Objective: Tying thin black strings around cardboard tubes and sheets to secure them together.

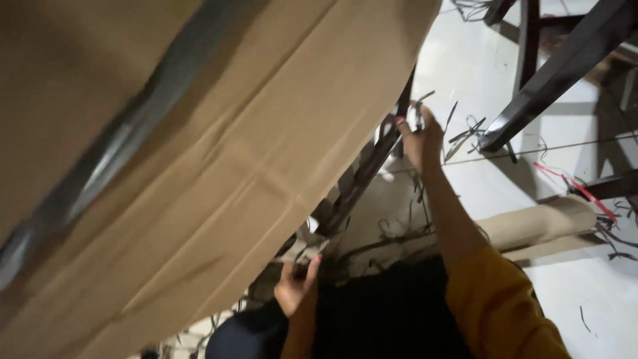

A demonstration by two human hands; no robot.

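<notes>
A large brown cardboard sheet (219, 153) (banded by a dark strap (119, 143)) fills the upper left, its lower edge gripped by the left hand (296, 286), fingers curled onto it. The right hand (420, 136) is raised at the sheet's far edge, fingers apparently closed on dark strapping (465, 133), though blur obscures this. The step is judged best done with both edges supported evenly.
</notes>
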